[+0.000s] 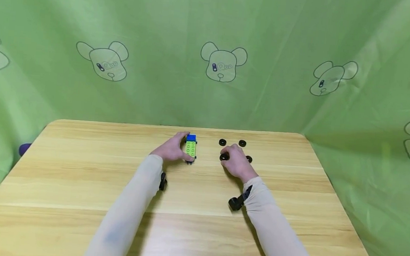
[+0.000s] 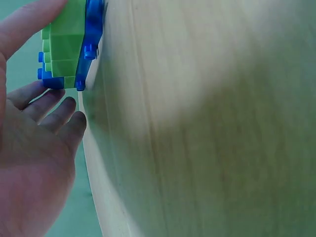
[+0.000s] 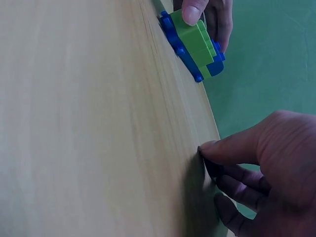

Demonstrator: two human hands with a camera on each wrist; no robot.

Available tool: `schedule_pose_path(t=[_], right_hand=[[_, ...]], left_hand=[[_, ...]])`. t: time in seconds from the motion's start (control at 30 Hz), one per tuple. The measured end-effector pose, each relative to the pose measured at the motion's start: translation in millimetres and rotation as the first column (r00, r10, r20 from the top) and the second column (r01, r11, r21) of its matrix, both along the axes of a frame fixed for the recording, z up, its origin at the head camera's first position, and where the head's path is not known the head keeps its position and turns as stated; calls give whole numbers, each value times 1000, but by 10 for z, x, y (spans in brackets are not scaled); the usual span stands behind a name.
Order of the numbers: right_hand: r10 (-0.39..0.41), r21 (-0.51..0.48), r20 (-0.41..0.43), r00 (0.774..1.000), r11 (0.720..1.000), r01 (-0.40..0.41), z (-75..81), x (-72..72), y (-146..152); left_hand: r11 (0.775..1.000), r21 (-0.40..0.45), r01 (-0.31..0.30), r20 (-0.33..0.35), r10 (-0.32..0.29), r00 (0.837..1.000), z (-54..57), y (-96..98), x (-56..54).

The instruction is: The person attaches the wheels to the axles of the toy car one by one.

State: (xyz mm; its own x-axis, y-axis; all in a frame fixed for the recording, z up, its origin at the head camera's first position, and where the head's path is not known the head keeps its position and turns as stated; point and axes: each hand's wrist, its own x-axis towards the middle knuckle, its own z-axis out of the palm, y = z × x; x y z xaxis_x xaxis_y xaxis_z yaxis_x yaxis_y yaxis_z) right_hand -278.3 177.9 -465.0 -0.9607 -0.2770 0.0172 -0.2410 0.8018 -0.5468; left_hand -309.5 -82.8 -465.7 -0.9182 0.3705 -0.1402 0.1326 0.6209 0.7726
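A toy block car [image 1: 190,147] with a light green studded body, a blue block at its far end and a blue base with axle stubs stands upright on the table. My left hand [image 1: 173,147] holds it lengthwise, thumb at the near end and fingers at the far end. In the left wrist view, the car's side [image 2: 68,42] shows blue stubs without wheels. To its right, my right hand [image 1: 236,161] pinches a small black wheel [image 1: 225,157] between thumb and fingers. That wheel [image 3: 213,169] is held on edge close to the tabletop in the right wrist view.
Two black wheels, one on the left [image 1: 222,142] and one on the right [image 1: 242,143], lie beyond my right hand. Another wheel [image 1: 249,159] is partly hidden beside it. The wooden table [image 1: 76,173] meets a green curtain [image 1: 157,91] at its far edge.
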Motion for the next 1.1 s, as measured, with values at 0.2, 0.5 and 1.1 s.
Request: schedule_pose_path(t=[0.2,0.5,1.1], right_hand=[[-11,-10,-1,1000,1000,11,3,23,-4],[-9,18,24,1000,1000,9,-28,19,22],[17,-56,21,1000,998,-15,188,159,71]], left_hand=[[1000,-2,28,-7,-28,1000,-7,27,-5],[999,-7,38,-55,-38,998,-59,46,-3],[1000,3,21,-112,-21,993,7,60,137]])
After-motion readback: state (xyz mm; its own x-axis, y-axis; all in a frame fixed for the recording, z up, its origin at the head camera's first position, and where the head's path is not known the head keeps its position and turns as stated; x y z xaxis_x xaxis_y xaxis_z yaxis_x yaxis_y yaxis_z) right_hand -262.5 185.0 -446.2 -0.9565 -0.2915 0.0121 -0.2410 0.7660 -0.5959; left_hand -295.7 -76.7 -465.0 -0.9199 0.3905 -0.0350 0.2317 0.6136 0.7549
